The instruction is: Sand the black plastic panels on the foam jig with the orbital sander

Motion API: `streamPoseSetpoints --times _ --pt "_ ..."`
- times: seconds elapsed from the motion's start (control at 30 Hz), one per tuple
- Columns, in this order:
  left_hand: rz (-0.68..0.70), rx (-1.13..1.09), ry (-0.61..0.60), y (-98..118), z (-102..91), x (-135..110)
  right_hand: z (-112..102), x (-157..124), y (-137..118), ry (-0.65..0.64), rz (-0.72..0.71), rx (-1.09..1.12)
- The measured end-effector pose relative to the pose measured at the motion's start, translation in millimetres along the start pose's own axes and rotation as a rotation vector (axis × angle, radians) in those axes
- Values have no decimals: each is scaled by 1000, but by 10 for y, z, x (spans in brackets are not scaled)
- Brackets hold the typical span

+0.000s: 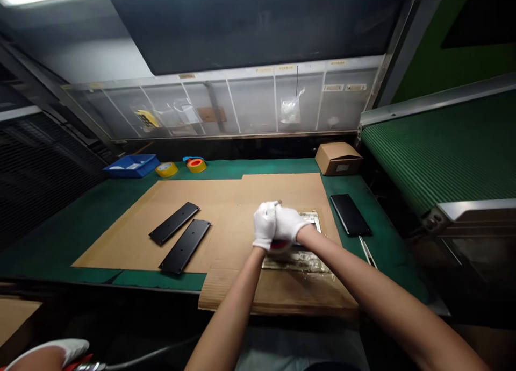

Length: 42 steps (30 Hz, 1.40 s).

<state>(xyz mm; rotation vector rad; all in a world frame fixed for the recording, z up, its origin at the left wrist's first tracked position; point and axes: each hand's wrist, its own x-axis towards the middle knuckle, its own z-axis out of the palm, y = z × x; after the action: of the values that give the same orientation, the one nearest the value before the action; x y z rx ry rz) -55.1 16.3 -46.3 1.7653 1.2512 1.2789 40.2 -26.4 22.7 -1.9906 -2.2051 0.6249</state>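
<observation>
gloved left hand (264, 227) and right hand (287, 224) bunched together above cardboard sheet (229, 199), right part, fingers curled (can't tell round what, red-and-dark thing (281, 246) below them is blurry lol). Shiny flat piece (298, 262) under hands, on same cardboard; two black plates (185, 247) on cardboard's left part, cutter (367, 251) off its right edge

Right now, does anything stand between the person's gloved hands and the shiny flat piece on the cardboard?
Yes, it seems: a blurred red object shows just below the left hand and right hand, over the shiny flat piece. The hands partly hide it, so contact is unclear. Nothing else visible blocks the way.
</observation>
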Motion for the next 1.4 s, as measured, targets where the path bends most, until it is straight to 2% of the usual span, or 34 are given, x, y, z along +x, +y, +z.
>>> streamPoseSetpoints --times 0.13,0.3,0.43,0.5,0.6,0.67,0.83,1.0,1.07,1.2,1.3,1.4 --pt "-40 -58 20 -25 -53 -16 25 4 -70 18 50 -29" --pt "-9 -45 105 31 -92 -223 51 -115 -83 -26 -149 -83" --pt "-8 -81 31 106 35 -172 7 -169 -5 -2 6 -90" --pt "15 -85 -2 141 81 -227 33 -239 38 15 56 -94" --pt "55 -59 30 186 124 -387 97 -351 110 25 -19 -106" --pt "60 -43 51 220 167 -410 96 -370 156 36 -63 -114" --pt "49 -72 -1 287 257 -337 43 -381 197 103 158 -113" --pt "86 -38 51 298 332 -562 141 -564 324 80 22 -94" --pt "86 -59 13 310 463 -488 113 -536 425 96 102 -72" --pt "82 -118 -62 309 687 -167 -5 -373 521 121 295 -76" --pt "71 -132 -50 285 630 -153 -23 -364 442 124 245 -97" --pt "35 -125 5 258 408 -337 21 -441 268 104 148 -128"
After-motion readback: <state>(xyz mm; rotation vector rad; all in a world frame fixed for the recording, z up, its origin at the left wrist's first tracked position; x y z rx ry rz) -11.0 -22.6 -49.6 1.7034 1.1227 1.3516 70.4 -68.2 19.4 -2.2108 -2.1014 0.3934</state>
